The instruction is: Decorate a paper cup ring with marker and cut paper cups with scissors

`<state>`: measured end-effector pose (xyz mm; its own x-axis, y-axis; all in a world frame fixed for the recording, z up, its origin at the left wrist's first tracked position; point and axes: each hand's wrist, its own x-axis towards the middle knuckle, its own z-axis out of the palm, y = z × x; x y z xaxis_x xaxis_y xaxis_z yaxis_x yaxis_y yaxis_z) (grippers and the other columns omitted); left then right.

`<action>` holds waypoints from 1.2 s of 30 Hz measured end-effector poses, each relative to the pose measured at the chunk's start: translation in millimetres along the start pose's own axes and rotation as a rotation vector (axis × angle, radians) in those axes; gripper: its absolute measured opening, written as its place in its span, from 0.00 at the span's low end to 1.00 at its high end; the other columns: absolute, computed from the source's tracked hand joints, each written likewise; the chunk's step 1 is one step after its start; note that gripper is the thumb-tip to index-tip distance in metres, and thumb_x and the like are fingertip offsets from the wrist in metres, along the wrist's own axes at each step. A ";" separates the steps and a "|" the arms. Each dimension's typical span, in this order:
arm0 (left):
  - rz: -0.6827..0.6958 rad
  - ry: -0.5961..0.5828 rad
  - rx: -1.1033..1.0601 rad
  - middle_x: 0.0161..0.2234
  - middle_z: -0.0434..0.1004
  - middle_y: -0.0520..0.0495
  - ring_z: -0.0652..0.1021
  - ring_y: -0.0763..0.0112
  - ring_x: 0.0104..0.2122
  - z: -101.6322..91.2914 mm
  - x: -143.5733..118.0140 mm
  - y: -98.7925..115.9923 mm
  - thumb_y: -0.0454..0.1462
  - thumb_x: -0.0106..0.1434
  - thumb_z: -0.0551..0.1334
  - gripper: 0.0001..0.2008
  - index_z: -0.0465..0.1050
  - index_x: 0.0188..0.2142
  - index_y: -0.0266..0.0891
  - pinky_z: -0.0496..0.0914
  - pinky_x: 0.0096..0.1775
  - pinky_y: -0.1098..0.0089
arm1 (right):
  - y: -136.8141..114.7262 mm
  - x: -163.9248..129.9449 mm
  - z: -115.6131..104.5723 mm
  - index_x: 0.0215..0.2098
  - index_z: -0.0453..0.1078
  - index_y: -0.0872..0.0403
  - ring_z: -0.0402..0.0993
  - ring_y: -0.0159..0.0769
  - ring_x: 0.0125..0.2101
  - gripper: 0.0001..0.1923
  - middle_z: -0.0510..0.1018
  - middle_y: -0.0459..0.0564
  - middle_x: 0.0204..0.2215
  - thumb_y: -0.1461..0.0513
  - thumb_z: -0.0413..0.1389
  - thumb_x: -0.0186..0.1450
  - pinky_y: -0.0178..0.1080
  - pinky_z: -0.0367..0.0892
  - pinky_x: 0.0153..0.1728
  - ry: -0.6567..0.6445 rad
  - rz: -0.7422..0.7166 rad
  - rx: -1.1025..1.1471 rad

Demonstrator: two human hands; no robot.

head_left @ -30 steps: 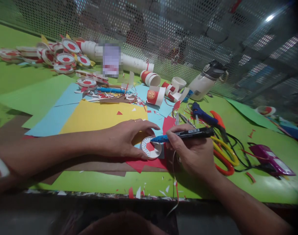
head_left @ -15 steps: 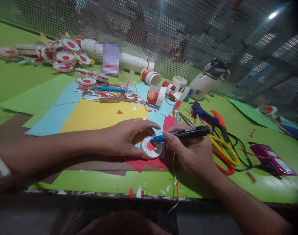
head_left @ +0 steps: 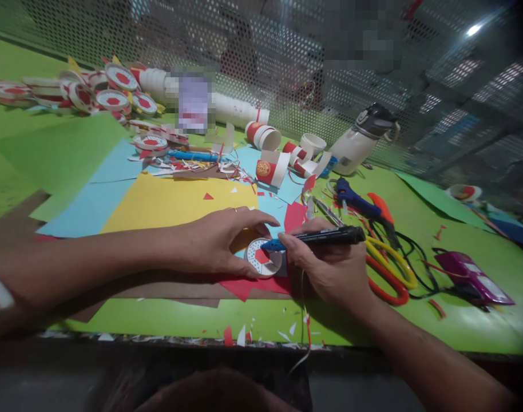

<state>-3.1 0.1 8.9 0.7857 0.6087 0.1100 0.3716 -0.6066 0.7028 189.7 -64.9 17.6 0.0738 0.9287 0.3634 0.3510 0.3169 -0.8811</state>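
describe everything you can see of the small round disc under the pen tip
The disc is a small white round piece, paper by its look, with a red hexagon at its centre and dotted marks around it. It lies flat on red paper near the table's front edge. The left hand steadies its left side; the pen in the right hand touches its top.

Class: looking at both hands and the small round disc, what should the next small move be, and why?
Probably carry the pen tip a little further along the disc, drawing the next mark. The right hand has the blue tip on the disc's upper edge, and the left hand pins the disc flat on the red paper, so it seems steadied for drawing.
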 end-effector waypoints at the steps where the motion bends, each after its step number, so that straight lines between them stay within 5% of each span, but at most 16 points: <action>1: 0.000 0.000 0.000 0.52 0.73 0.44 0.75 0.61 0.49 0.0 0.0 -0.2 0.46 0.54 0.69 0.35 0.61 0.59 0.41 0.69 0.48 0.66 | 0.0 0.3 0.2 0.21 0.70 0.54 0.69 0.28 0.17 0.10 0.74 0.42 0.16 0.63 0.65 0.56 0.30 0.67 0.18 0.007 0.003 0.015; 11: 0.014 -0.003 0.004 0.53 0.73 0.44 0.75 0.60 0.49 -0.9 -0.1 -0.2 0.45 0.55 0.69 0.33 0.62 0.58 0.43 0.69 0.48 0.65 | 1.4 -1.6 -2.4 0.22 0.71 0.53 0.68 0.28 0.17 0.09 0.73 0.42 0.16 0.61 0.66 0.55 0.32 0.68 0.19 0.034 0.008 0.019; 18: 0.006 -0.005 -0.002 0.54 0.73 0.44 0.74 0.60 0.51 -0.5 0.1 0.3 0.45 0.54 0.70 0.35 0.61 0.59 0.42 0.68 0.50 0.65 | -6.0 -2.4 -10.7 0.25 0.74 0.52 0.72 0.31 0.17 0.06 0.75 0.42 0.16 0.61 0.67 0.55 0.34 0.71 0.21 0.202 -0.076 0.056; 36: 0.004 0.001 -0.176 0.55 0.71 0.42 0.73 0.58 0.54 -0.7 -4.1 0.3 0.44 0.52 0.71 0.40 0.57 0.61 0.42 0.67 0.54 0.61 | -6.2 -4.3 -22.3 0.38 0.76 0.50 0.72 0.31 0.24 0.05 0.76 0.44 0.26 0.63 0.59 0.64 0.37 0.67 0.28 0.122 -0.169 0.032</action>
<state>-6.6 -2.2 9.2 0.7862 0.6074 0.1139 0.2764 -0.5104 0.8143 208.1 -75.2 28.3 0.1295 0.8324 0.5389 0.3381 0.4738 -0.8131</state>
